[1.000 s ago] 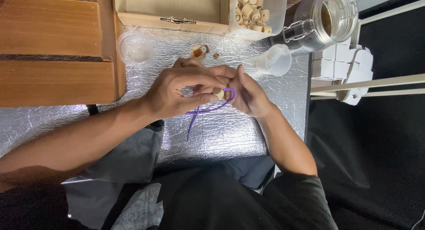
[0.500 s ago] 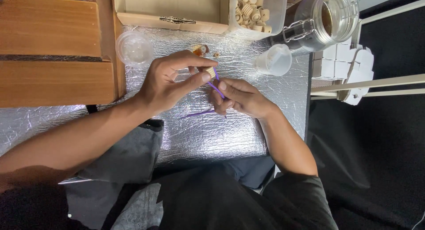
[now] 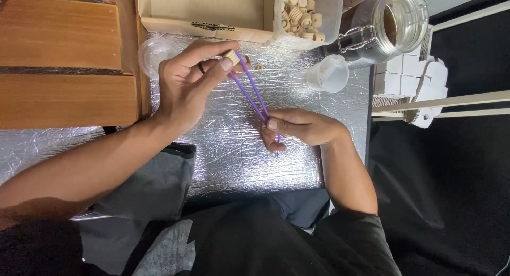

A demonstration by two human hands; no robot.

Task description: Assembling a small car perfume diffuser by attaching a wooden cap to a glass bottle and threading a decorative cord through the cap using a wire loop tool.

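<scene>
Crinkled silver foil work surface (image 3: 228, 159). Left hand (image 3: 188, 87) pinches a small ridged wooden bead (image 3: 231, 56) threaded on thin purple cord (image 3: 249, 87); right hand (image 3: 297, 128) clamps the cord's ends. Cord appears limp, light; best gripped near the ends.

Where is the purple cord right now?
Head view, centre: the purple cord stretches between the left hand, at a wooden bead, and the right hand.
</scene>
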